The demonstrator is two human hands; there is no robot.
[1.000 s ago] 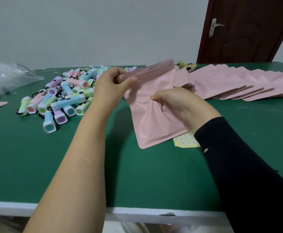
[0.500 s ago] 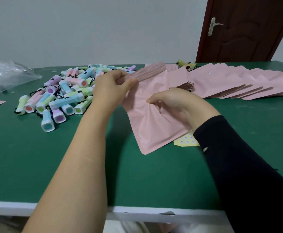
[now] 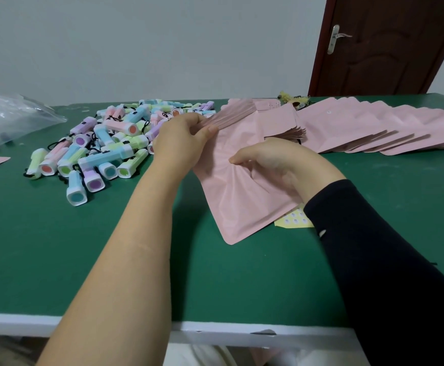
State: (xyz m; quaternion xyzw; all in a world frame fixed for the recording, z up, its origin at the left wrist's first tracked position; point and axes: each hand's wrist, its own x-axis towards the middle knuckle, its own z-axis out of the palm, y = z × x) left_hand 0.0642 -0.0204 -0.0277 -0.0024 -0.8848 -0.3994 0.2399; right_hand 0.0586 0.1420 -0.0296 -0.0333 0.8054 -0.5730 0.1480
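1. Pink pouches, a stack of them, sit between both hands above the green desk, the lower corner pointing down toward the person.
2. Left hand: thumb and fingers pinch the fanned upper edges of the stack.
3. Right hand: fingers curl into the stack's middle and grip it, creasing the top pouch.
4. Pastel flashlights lie heaped just left of the left hand.
5. A fanned row of pouches lies beyond the right hand, stretching away to its right.
6. A yellow sticker sheet peeks out under the right wrist.
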